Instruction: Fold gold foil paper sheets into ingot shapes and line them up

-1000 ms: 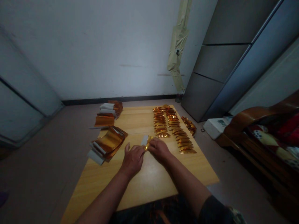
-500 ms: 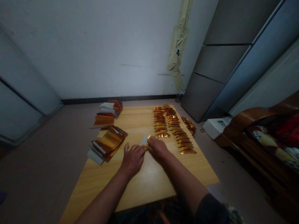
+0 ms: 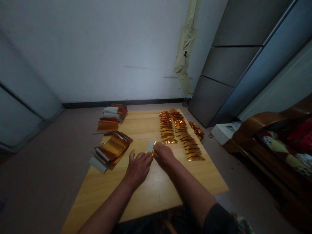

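A small sheet of gold foil paper (image 3: 150, 147), its pale side showing and its edges gold, lies on the wooden table (image 3: 156, 191) between my hands. My left hand (image 3: 139, 165) presses its fingertips on the sheet's near edge, with the thumb sticking out to the left. The fingers of my right hand (image 3: 164, 153) are bent closed over the sheet's right edge, and they hide part of it. Beyond my right hand, folded gold paper pieces (image 3: 167, 128) stand in two overlapping rows. Loose gold foil sheets (image 3: 113, 148) are stacked at the table's left edge.
More gold and pale sheets (image 3: 110, 113) sit at the far left corner. Past the right edge is a heap of gold pieces (image 3: 197, 130). A grey refrigerator (image 3: 219, 81), a white box (image 3: 223, 133) and a carved wooden seat (image 3: 258, 130) stand to the right.
My left fingertips have slid slightly right along the sheet's near edge, closer to my right hand. The stacks and rows stay as they were; the view shifts a little.
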### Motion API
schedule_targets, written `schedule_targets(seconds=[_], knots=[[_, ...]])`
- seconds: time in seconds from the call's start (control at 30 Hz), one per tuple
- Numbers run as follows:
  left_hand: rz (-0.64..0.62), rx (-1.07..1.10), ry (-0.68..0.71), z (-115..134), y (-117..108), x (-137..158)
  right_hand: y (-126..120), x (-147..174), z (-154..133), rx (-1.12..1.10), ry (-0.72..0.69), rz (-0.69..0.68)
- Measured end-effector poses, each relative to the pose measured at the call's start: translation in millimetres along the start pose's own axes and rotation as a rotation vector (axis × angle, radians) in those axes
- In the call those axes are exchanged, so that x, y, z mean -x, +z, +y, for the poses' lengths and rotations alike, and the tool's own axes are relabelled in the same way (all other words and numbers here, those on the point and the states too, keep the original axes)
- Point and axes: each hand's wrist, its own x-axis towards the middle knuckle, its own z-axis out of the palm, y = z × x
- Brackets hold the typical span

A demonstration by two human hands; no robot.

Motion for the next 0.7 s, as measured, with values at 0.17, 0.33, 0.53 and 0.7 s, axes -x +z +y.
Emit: schedule_targets(seconds=[0.17, 0.33, 0.53, 0.7], knots=[[0.016, 0.004, -0.003, 0, 1, 0, 0, 0, -1, 0.0, 0.019, -0.001], [-0.005, 0.01, -0.033, 1, 4, 1, 2, 1, 1, -0.06, 0.04, 0.06], [-0.015, 0.011, -0.096, 7, 2, 0, 7, 2, 7, -0.2, 0.072, 0.127], [-0.013, 0.022, -0.109, 7, 1, -2, 10, 2, 11, -0.325, 0.059, 0.162]])
